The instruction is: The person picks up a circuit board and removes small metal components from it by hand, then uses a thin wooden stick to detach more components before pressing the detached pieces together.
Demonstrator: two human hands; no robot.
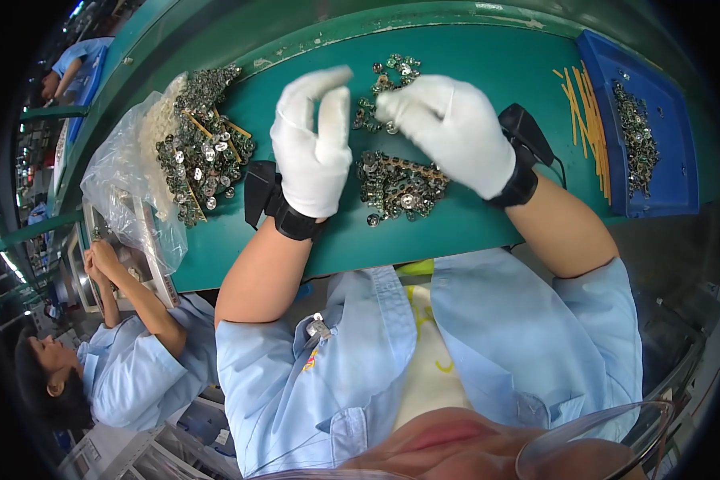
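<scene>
Both my hands wear white gloves and hang over the green tabletop. My left hand [312, 144] has its thumb and fingers apart, and I see nothing between them. My right hand [452, 128] is curled with the fingertips drawn together; whatever they hold, if anything, is hidden. Just beside those fingertips lies a loose group of small round metal parts [395, 64], partly covered by the hand. Between my wrists sits a second pile of shiny metal parts [404, 188], with a brownish strip among them.
At the left, a larger heap of metal parts [208, 160] with thin yellow sticks adjoins a clear plastic bag [124, 172]. Yellow sticks [588, 120] lie at the right beside a blue tray [684, 152] holding small metal pieces. A co-worker [144, 360] sits at the left.
</scene>
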